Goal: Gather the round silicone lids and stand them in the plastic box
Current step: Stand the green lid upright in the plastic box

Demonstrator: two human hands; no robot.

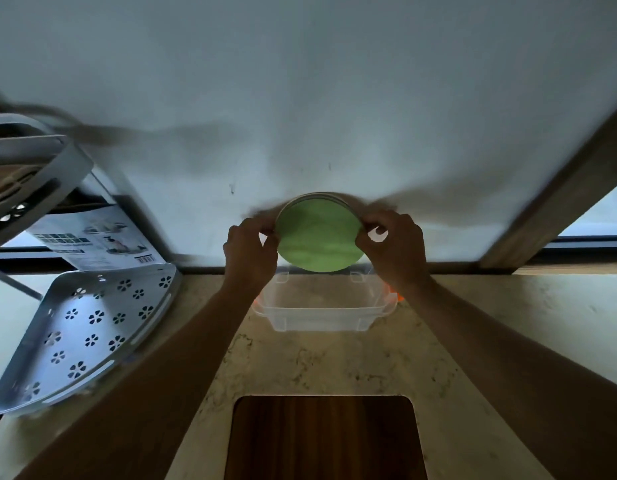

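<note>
I hold a stack of round silicone lids (319, 233) upright on edge, the green one facing me and paler rims showing behind it at the top. My left hand (250, 245) pinches the stack's left edge and my right hand (391, 242) pinches its right edge. The stack hangs just above the far side of the clear plastic box (320, 318), which stands open on the marble counter against the wall. Orange clips show at the box's sides. The box's inside looks empty.
A grey perforated corner shelf rack (88, 327) lies tilted at the left with a printed leaflet (95, 237) behind it. A dark wooden board (322, 441) is set in the counter near me. A wooden frame (556, 202) runs up the right.
</note>
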